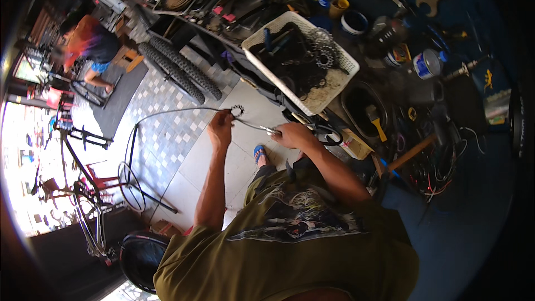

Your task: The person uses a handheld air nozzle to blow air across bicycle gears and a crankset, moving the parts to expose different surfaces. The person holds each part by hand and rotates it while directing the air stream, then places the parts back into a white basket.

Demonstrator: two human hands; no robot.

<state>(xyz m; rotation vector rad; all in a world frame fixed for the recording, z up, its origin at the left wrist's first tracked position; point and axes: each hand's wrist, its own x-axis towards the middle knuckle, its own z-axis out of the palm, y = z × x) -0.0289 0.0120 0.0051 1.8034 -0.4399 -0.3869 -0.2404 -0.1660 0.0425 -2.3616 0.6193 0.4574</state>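
A thin grey cable (pixel 178 109) arcs in from the bicycle frame on the left and runs between my hands. My left hand (pixel 221 126) is closed, its fingertips pinching the cable. Right beside those fingertips shows a small dark toothed ring (pixel 238 111); whether I hold it too, I cannot tell. My right hand (pixel 296 135) is closed around a small silver metal tool (pixel 271 131), mostly hidden by my fingers. The cable's stretch past my left hand meets this tool.
Along the workbench stands a white plastic basket (pixel 340 83) with sprockets and tools. A yellow-handled brush (pixel 376 122) and a hammer (pixel 412 153) lie at right. A bicycle frame (pixel 83 161) stands left, near knobbly tyres (pixel 181 69). Another person (pixel 89 44) bends over a wheel.
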